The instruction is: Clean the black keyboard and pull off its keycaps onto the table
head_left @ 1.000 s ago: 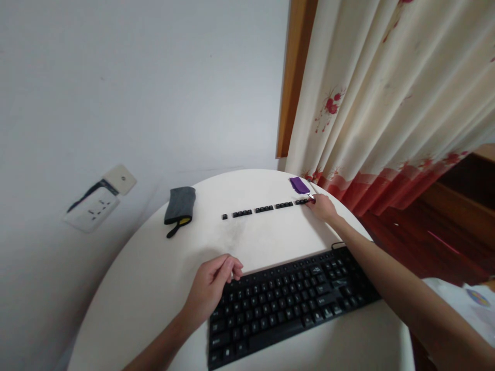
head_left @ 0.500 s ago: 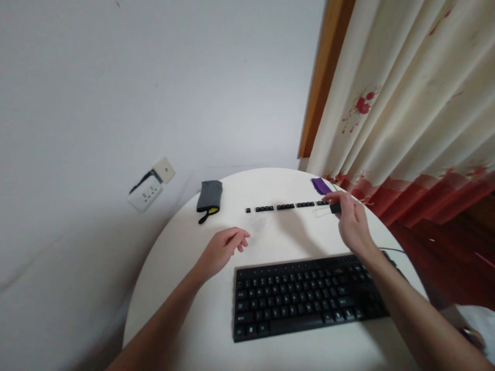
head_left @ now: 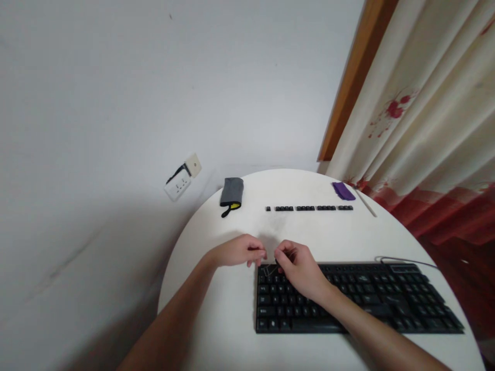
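A black keyboard (head_left: 371, 299) lies along the near side of the round white table. My right hand (head_left: 297, 263) is over its upper left corner, closed on a keycap puller whose thin wire loops (head_left: 267, 270) stick out to the left above the keys; its dark handle is mostly hidden in my fingers. My left hand (head_left: 242, 251) hovers just left of that corner with loosely bent fingers apart and nothing visible in them. Beyond the hands, small black keycaps (head_left: 305, 208) stand in a row of short groups, with a single keycap (head_left: 268, 208) at the left end.
A grey pouch (head_left: 232, 191) with a black loop and yellow inside lies at the back left. At the back right are a folded purple cloth (head_left: 343, 190) and a thin pale stick (head_left: 365, 202). The keyboard cable (head_left: 406, 260) runs off right. A wall socket (head_left: 178, 184) is at left.
My right hand has carried the keycap puller from beside the keycap row's right end to the keyboard's upper left corner. My left hand stays near that corner. The view has shifted left.
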`<move>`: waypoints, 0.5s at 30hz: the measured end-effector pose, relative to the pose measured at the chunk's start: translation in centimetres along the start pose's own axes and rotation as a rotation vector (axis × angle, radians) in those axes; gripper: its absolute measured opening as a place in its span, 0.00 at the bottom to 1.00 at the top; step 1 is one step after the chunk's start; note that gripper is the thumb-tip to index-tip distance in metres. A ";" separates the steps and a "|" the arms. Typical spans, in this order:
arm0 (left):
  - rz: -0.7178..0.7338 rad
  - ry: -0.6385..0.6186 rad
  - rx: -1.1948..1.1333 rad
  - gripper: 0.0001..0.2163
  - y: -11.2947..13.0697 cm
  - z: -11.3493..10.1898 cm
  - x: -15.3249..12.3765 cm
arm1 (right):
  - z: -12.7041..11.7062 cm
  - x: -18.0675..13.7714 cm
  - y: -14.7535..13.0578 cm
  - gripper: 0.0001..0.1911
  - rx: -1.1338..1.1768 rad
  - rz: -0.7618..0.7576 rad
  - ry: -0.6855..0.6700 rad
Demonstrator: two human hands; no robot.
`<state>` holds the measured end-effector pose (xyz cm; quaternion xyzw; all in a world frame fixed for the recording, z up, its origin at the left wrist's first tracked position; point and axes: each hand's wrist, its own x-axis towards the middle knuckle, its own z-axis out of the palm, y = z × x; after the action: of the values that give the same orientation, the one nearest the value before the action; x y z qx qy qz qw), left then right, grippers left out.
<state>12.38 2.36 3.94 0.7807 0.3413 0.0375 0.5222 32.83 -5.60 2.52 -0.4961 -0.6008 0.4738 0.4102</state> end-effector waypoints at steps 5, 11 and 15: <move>0.038 0.019 -0.062 0.14 -0.2 0.2 0.2 | 1.0 -0.3 0.1 0.15 -0.054 0.051 0.018; 0.060 0.319 -0.158 0.15 -0.6 1.1 1.5 | 1.8 -1.4 0.0 0.16 -0.189 -0.039 0.031; 0.067 0.513 -0.207 0.13 -0.6 1.1 2.0 | 2.2 -1.6 -0.3 0.16 -0.280 -0.118 -0.007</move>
<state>14.07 2.80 2.30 0.6991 0.4308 0.2855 0.4941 30.91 -7.59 2.30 -0.5107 -0.6905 0.3621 0.3622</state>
